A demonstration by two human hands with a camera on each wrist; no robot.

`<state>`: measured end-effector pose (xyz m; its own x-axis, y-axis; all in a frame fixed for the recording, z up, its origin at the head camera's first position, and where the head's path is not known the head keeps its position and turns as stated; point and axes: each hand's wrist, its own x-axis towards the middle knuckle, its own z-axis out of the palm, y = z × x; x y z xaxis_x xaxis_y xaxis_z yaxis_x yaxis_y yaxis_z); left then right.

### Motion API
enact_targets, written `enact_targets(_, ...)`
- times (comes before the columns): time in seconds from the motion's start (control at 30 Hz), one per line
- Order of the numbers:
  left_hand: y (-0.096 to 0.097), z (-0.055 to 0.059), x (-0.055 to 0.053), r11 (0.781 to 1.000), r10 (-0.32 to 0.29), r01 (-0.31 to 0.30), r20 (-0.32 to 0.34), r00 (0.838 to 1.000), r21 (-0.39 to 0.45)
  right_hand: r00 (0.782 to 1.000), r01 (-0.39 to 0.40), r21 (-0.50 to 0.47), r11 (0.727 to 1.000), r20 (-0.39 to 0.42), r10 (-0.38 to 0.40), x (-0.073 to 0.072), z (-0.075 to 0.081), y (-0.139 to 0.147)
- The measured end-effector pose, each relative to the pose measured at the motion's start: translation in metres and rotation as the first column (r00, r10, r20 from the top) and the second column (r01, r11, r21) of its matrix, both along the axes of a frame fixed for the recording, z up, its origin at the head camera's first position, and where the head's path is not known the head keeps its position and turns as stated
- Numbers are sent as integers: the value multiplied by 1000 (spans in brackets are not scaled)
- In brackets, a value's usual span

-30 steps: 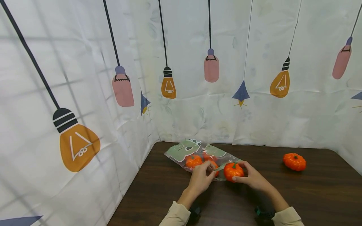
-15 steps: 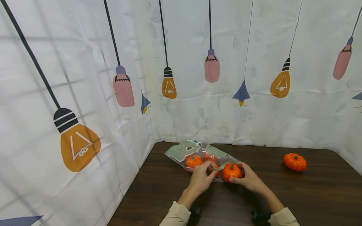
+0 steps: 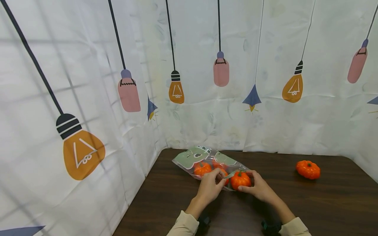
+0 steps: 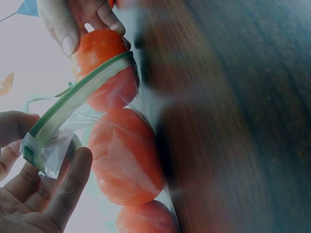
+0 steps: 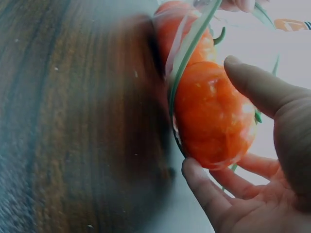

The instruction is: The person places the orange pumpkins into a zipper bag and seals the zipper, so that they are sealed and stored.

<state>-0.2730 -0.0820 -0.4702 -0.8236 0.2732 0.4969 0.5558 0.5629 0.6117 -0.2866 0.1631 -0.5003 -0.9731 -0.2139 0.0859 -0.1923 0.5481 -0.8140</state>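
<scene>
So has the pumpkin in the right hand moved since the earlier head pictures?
Yes: in the head view, the held pumpkin has shifted slightly left, away from the unmoved lone pumpkin and toward the left hand.

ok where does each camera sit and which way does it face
Head: on the head, facing forward and down at the table; left hand, right hand, sleeves show.
Left wrist: on that wrist, facing the bag; both hands' fingers show.
Right wrist: on that wrist, facing the pumpkin; both hands' fingers show.
Both wrist views share the bag's green edge and the pumpkin.
</scene>
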Motion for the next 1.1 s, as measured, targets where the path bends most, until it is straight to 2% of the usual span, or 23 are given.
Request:
enact_targets(0.2,0,1,1,1000,6,-6,-8,1000,1,1000,-3,-52,999,23,4,0,4,2)
enact_targets(0.43,1,0,0,1000,13,-13,3,1000,-6,1000,10,-10,1000,-25,-10,1,5,-1)
enact_targets(0.73,1,0,0,1000,6,-6,-3,1000,-4,998,48,12,999,-35,-47,2,6,-4)
enact_targets(1.1,1,-2,-1,1000,3,-3,23,1000,-6,987,153,56,987,-67,-149,0,3,-9)
